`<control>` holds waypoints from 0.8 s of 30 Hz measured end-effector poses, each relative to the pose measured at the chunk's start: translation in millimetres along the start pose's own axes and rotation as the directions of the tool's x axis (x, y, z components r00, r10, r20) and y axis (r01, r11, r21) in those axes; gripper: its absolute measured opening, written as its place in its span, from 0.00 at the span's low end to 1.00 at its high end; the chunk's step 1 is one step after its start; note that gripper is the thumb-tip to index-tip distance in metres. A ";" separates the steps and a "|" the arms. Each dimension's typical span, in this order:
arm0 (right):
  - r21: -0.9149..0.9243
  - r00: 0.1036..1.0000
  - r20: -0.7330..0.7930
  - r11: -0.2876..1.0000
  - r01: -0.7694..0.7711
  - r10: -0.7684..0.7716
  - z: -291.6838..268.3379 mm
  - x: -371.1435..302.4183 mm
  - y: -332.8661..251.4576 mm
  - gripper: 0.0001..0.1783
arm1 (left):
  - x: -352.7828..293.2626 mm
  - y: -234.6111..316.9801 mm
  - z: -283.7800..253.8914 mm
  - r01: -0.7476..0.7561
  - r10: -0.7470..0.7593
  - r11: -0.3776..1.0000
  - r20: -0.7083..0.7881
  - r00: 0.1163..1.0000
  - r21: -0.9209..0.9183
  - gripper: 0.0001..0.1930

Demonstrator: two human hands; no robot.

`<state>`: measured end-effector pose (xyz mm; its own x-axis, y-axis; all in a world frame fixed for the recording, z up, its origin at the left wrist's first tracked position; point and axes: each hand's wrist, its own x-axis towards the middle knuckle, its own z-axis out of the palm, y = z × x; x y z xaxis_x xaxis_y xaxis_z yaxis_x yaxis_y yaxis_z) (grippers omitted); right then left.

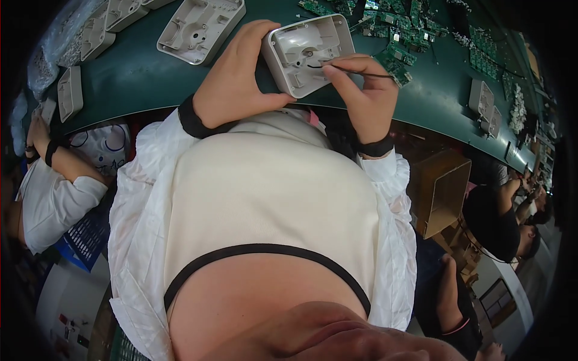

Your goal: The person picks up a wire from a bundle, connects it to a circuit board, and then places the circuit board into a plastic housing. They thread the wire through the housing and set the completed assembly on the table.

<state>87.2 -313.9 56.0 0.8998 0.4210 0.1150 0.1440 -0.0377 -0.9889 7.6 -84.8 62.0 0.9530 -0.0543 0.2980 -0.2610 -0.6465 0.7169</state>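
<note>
Fingers (pixel 337 71) on ribbed plastic housing (pixel 307 53)

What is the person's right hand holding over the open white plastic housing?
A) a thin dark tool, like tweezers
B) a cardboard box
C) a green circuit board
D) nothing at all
A: the right hand pinches a thin dark tool whose tip reaches into the open white plastic housing, which the left hand grips by its side above the green table.
</note>
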 end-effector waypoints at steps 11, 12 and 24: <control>-0.337 0.945 -0.020 0.892 0.301 -0.326 11.5 3.4 8.9 0.09 | 3.1 2.1 8.8 -0.075 0.072 0.993 -0.032 0.997 -0.091 0.52; -0.322 0.928 0.002 0.878 0.353 -0.372 13.0 4.2 10.7 0.09 | 3.0 0.5 10.5 -0.075 0.073 0.993 -0.031 0.997 -0.093 0.52; -0.465 0.925 0.222 0.800 0.379 -0.309 1.2 11.6 5.3 0.15 | 2.3 -7.3 13.0 0.033 -0.027 0.962 0.027 0.999 -0.269 0.53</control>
<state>97.9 -308.1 52.0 0.6965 0.6019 0.3907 0.6475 -0.2925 -0.7037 13.7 -90.1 49.2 0.9636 -0.0572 0.2613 -0.2607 -0.4189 0.8698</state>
